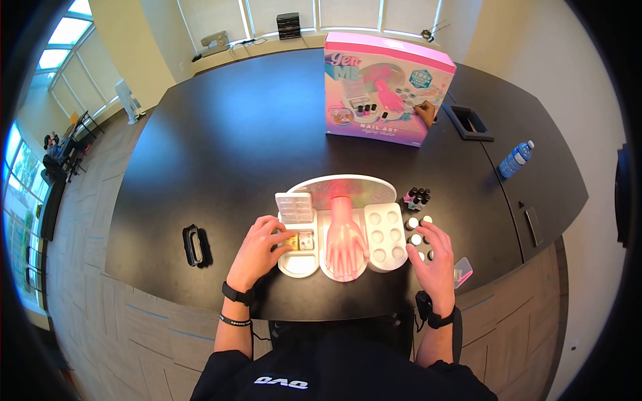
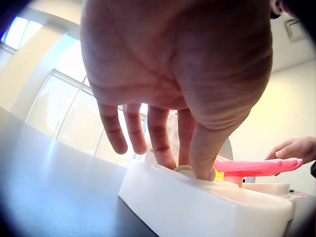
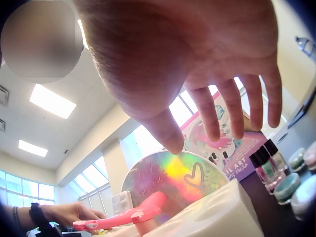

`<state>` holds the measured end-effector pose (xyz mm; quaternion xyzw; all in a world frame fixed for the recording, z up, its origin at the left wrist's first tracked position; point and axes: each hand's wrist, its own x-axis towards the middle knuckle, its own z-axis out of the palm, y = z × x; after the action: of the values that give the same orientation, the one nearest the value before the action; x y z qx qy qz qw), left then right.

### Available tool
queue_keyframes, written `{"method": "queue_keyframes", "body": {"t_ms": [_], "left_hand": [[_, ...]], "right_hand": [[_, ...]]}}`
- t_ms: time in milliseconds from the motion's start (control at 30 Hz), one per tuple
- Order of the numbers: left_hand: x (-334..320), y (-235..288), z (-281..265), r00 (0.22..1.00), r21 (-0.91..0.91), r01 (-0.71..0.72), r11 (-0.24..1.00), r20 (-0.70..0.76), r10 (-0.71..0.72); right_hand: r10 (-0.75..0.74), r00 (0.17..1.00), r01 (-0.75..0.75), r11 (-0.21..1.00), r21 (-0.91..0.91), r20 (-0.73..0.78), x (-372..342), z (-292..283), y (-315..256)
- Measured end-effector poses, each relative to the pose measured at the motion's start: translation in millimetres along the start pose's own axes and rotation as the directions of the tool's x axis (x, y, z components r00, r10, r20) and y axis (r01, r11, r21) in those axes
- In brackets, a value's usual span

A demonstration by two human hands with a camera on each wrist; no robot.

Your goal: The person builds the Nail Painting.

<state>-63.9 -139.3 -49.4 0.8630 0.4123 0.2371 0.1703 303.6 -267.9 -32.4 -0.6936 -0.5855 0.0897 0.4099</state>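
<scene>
My left hand (image 1: 257, 248) reaches into the left compartments of a white nail art station (image 1: 299, 266). Between its thumb and fingers, a small pale round-edged item (image 2: 184, 169) shows at the compartment rim. Yellow and patterned little pieces (image 1: 305, 240) lie right by the fingertips. A pink model hand (image 1: 343, 237) lies palm down in the middle of the station, before an iridescent mirror-like panel (image 3: 175, 173). My right hand (image 1: 435, 259) hovers with spread fingers over several small lidded jars (image 1: 412, 224), holding nothing. A white six-well tray (image 1: 384, 237) is just left of it.
Nail polish bottles (image 1: 417, 198) stand behind the jars. A pink and purple box (image 1: 384, 90) rises at the back, a water bottle (image 1: 517, 159) at the right. A black band-like object (image 1: 194, 245) lies on the left. A small clear and pink case (image 1: 462, 272) is near the front edge.
</scene>
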Motion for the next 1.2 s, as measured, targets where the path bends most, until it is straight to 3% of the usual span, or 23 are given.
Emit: {"method": "queue_keyframes", "body": {"t_ms": [567,900,1200], "left_hand": [[-1.3,15.2,-13.2,0.996,-0.029,-0.029,0.999,-0.084,0.026],[-3.3,32.9,-22.7,0.990,-0.062,-0.047,0.997,-0.133,0.039],[-3.4,36.2,-17.6,0.985,-0.088,-0.046,0.995,-0.168,0.031]], "right_hand": [[-0.061,0.998,0.055,0.987,-0.152,-0.032,43.2,-24.0,25.4],[-0.123,0.983,0.151,0.963,-0.223,0.136,82.0,-41.8,36.6],[-0.139,0.938,0.212,0.955,-0.208,0.318,124.7,-16.3,56.9]]}}
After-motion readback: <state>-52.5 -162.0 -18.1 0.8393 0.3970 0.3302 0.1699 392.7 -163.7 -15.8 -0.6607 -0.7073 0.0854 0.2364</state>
